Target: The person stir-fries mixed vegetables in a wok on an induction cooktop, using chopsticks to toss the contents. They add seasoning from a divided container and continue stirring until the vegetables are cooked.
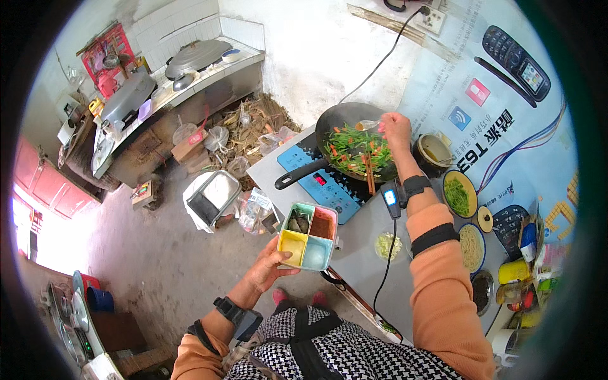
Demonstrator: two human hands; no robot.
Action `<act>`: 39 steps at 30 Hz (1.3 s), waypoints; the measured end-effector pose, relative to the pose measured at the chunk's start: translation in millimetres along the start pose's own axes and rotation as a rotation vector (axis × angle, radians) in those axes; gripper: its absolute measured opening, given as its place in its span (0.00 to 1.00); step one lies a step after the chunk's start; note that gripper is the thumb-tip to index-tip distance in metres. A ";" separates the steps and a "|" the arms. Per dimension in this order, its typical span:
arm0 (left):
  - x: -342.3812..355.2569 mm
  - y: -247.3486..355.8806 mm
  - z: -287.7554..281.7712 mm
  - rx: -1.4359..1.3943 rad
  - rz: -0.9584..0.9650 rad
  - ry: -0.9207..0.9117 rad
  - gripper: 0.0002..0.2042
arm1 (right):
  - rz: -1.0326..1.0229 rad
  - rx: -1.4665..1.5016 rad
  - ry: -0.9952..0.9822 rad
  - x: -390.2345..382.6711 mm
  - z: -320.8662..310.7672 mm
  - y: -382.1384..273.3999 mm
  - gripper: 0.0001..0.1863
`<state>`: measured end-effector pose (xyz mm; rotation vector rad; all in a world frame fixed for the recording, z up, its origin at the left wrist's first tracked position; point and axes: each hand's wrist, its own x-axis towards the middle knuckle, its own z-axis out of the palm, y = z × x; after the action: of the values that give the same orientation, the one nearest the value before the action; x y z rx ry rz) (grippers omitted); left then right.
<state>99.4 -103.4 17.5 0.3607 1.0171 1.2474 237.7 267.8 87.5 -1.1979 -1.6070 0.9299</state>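
My left hand [267,269] grips a seasoning box [308,236] with four coloured compartments beside the table edge. One compartment holds dark pieces, one red powder, one pale yellow grains and one white grains. Over the wok [332,118], my right hand [397,131] is closed on a small spoon [366,125]; its contents are hard to make out. Below the spoon lie green vegetable strips [352,149] mixed with orange-red pieces. A pair of wooden chopsticks [370,180] leans in the wok, tips among the vegetables. The wok sits on a blue induction cooker [342,204].
The wok handle [300,174] sticks out leftward. Right of it stand a dark pot [433,154], a bowl of green shreds [456,195], a bowl of noodle-like strands [470,247] and a dish of chopped pieces [387,246]. A black cable [387,275] crosses the table. A bin [218,191] stands on the floor.
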 end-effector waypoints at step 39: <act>12.1 -1.0 10.2 -0.012 0.030 0.033 0.33 | -0.580 -0.471 0.108 8.7 -90.1 33.5 0.11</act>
<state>107.8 -90.0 16.9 0.3480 1.0348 1.2900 331.8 289.4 86.7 -0.9644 -1.9902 0.1168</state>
